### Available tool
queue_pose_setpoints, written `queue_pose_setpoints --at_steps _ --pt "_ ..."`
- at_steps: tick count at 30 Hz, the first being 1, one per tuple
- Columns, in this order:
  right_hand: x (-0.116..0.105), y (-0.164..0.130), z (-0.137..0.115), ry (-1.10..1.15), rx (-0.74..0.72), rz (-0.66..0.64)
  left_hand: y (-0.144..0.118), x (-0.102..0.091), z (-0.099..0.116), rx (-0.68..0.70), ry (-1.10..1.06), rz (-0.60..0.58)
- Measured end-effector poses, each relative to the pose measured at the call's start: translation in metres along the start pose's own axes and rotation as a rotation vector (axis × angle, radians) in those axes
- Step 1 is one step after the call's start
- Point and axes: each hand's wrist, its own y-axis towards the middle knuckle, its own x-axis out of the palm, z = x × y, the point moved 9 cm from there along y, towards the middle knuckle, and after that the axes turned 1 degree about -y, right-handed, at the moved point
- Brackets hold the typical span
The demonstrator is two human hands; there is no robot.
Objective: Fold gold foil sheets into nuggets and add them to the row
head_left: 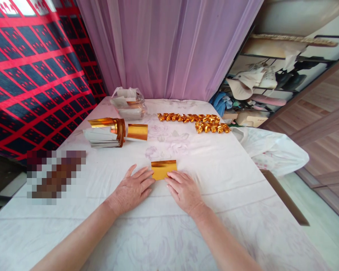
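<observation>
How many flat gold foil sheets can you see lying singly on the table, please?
2: one gold sheet lies under the fingertips of the left hand and right hand; another lies beside the paper stack. More may be hidden in it.

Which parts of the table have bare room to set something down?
Bare cloth lies between the gold sheet and the folded gold pieces, and right of the right hand. It is crowded far left around the paper stack and bag.
</observation>
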Motion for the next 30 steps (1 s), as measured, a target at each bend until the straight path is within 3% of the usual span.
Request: queue_pose_setpoints --at_steps 7,12,19,30 --pt "0.003 0.0 -0.002 -0.049 0.068 -0.027 0.008 -0.001 0.026 -0.102 0.122 0.018" --pt "0.003 0.0 -0.002 -0.028 0.102 -0.049 0.006 0.008 0.023 -0.156 0.056 0.018" --pt "0.007 0.001 0.001 -0.046 0.144 -0.104 0.007 0.006 0.025 -0.153 0.046 0.006" --pt "-0.001 -0.014 0.007 -0.081 0.132 -0.003 0.005 0.006 0.023 -0.174 0.018 0.076"
